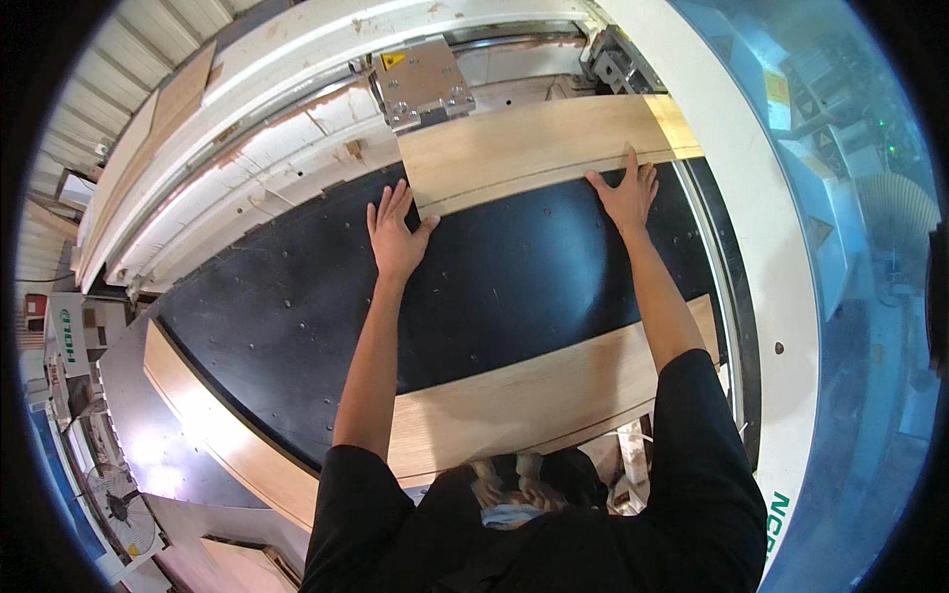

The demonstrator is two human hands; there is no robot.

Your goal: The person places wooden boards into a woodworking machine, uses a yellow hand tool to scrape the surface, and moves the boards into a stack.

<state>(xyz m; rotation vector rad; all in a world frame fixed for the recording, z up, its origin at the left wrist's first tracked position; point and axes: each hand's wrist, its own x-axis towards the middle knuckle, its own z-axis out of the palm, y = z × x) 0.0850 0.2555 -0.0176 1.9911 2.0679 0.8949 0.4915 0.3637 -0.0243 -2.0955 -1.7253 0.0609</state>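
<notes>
wooden board (534, 148) lies on the black machine bed (494, 277), both hands' fingers spread flat against its near edge, metal clamp block (423, 81) behind it

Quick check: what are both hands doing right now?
Left hand: open, flat, thumb against the wooden panel edge.
Right hand: open, flat on the panel's near edge.

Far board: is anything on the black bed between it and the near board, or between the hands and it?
Nothing visible. Both hands already touch the far board: the left hand at its near-left corner, the right hand on its near edge. The black bed between it and the near board shows only small holes.
</notes>
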